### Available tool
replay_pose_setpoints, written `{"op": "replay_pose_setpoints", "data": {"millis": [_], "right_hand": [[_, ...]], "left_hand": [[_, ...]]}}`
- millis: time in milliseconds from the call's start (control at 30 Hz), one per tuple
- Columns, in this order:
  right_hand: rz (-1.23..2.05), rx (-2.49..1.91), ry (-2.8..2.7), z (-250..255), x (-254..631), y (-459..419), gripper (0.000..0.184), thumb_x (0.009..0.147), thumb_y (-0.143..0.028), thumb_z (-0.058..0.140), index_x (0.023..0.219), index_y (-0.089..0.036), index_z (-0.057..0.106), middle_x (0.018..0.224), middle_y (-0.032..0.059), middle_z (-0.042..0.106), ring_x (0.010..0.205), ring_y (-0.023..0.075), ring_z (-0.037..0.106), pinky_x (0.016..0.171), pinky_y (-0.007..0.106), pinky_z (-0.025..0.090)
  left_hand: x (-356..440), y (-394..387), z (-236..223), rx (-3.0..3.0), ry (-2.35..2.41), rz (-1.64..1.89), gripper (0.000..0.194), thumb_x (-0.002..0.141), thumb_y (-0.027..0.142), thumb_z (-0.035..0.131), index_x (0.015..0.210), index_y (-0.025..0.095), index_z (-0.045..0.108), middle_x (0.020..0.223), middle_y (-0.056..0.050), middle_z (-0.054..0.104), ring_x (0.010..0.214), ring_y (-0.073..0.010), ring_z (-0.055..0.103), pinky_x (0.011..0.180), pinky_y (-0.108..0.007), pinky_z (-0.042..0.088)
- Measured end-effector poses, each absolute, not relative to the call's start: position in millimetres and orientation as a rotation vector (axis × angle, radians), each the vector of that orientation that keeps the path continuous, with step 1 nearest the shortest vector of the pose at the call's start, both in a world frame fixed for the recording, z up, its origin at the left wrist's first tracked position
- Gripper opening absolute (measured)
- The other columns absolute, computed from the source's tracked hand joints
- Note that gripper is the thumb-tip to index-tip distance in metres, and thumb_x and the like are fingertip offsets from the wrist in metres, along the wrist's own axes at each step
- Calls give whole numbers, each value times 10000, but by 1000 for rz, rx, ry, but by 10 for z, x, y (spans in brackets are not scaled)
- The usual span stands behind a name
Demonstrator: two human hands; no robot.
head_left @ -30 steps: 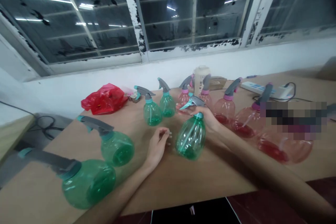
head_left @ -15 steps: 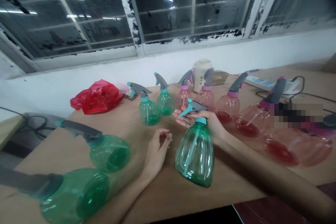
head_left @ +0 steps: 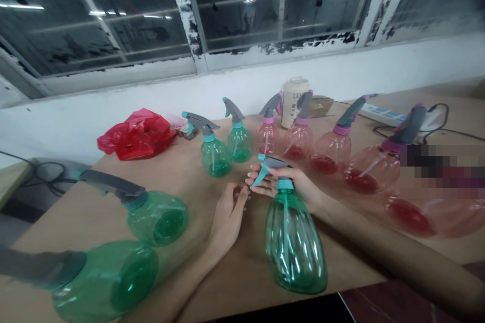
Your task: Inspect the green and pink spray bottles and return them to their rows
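My right hand (head_left: 293, 186) is wrapped round the neck of a green spray bottle (head_left: 293, 239), just under its grey and teal trigger head (head_left: 270, 166). The bottle hangs upright a little above the wooden table (head_left: 242, 267), near the front edge. My left hand (head_left: 229, 214) rests on the table just left of the bottle, fingers loosely curled with nothing in them, fingertips close to the trigger nozzle.
Green spray bottles stand at the left (head_left: 157, 214), (head_left: 102, 280) and in the middle (head_left: 215, 154), (head_left: 239, 139). Several pink spray bottles (head_left: 333, 149) line the right. A red plastic bag (head_left: 136, 133), a beige cup (head_left: 293, 98) and a power strip (head_left: 382, 111) lie by the wall.
My right hand has lifted the green bottle, turned it upright and brought it closer to the table's front edge. My left hand has stayed put beside it.
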State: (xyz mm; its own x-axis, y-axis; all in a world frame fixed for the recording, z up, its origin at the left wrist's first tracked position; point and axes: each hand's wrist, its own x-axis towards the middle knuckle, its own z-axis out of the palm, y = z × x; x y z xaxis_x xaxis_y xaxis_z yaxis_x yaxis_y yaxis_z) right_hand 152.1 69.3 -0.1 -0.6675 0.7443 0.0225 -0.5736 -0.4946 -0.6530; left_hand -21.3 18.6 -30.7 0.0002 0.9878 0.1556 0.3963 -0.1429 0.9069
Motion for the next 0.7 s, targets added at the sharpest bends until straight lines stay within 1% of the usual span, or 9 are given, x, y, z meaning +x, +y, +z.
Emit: {"op": "replay_pose_setpoints", "data": {"millis": [67, 100, 200, 267, 333, 400, 533, 600, 700], "right_hand": [[2168, -421, -758, 8, 1509, 668, 275, 867, -370, 534, 898, -128, 660, 836, 73, 686, 844, 180, 658, 936, 381, 470], [2150, -443, -738, 15, 1508, 655, 315, 871, -420, 525, 859, -135, 657, 796, 60, 676, 796, 168, 655, 916, 380, 482], [2100, -460, -761, 35, 1513, 619, 344, 855, -459, 546, 751, -145, 638, 692, 20, 635, 674, 128, 627, 875, 359, 500], [2093, -481, -787, 36, 1511, 607, 367, 847, -476, 551, 716, -142, 631, 655, 18, 619, 646, 124, 617, 852, 350, 507], [2092, -503, -762, 25, 1499, 616, 381, 838, -495, 552, 731, -140, 642, 662, 33, 632, 673, 140, 629, 835, 344, 512], [2092, -501, -713, 6, 1484, 648, 386, 833, -510, 550, 778, -142, 656, 702, 52, 657, 739, 165, 648, 837, 349, 514], [2134, -471, -703, -34, 1486, 737, 428, 842, -547, 514, 849, -145, 660, 793, 81, 686, 884, 206, 657, 888, 383, 496], [2135, -457, -723, -52, 1501, 772, 422, 850, -536, 512, 881, -140, 656, 857, 90, 691, 931, 206, 652, 926, 383, 476], [2104, -444, -762, -81, 1523, 809, 388, 860, -505, 521, 919, -144, 649, 953, 92, 687, 978, 195, 641, 970, 374, 449]], "left_hand": [[-209, 183, -296, 1608, 1459, 1125, 245, 923, 421, 413, 968, 203, 514, 961, -45, 624, 859, -191, 609, 684, -304, 495], [-210, 182, -297, 1610, 1468, 1121, 245, 921, 419, 416, 981, 204, 517, 955, -44, 629, 855, -191, 611, 692, -308, 495], [-216, 184, -316, 1633, 1494, 1116, 251, 913, 414, 429, 1014, 206, 527, 953, -50, 642, 875, -200, 621, 716, -322, 495], [-219, 189, -333, 1654, 1504, 1117, 249, 908, 414, 439, 1010, 208, 534, 975, -56, 642, 917, -211, 619, 732, -330, 497], [-220, 195, -344, 1669, 1509, 1113, 245, 909, 415, 441, 1003, 209, 535, 988, -58, 641, 939, -217, 617, 750, -344, 499], [-218, 199, -347, 1681, 1514, 1111, 236, 912, 412, 442, 992, 209, 531, 990, -56, 643, 942, -219, 619, 768, -356, 499], [-223, 183, -309, 1783, 1554, 1093, 197, 932, 365, 415, 998, 209, 516, 998, -53, 634, 943, -210, 614, 814, -376, 485], [-237, 166, -272, 1947, 1635, 1054, 184, 943, 313, 389, 1030, 207, 511, 1023, -58, 616, 953, -208, 598, 837, -389, 470], [-265, 145, -225, 2279, 1806, 896, 219, 934, 254, 393, 1106, 191, 512, 1097, -83, 582, 1017, -242, 555, 873, -439, 438]]}}
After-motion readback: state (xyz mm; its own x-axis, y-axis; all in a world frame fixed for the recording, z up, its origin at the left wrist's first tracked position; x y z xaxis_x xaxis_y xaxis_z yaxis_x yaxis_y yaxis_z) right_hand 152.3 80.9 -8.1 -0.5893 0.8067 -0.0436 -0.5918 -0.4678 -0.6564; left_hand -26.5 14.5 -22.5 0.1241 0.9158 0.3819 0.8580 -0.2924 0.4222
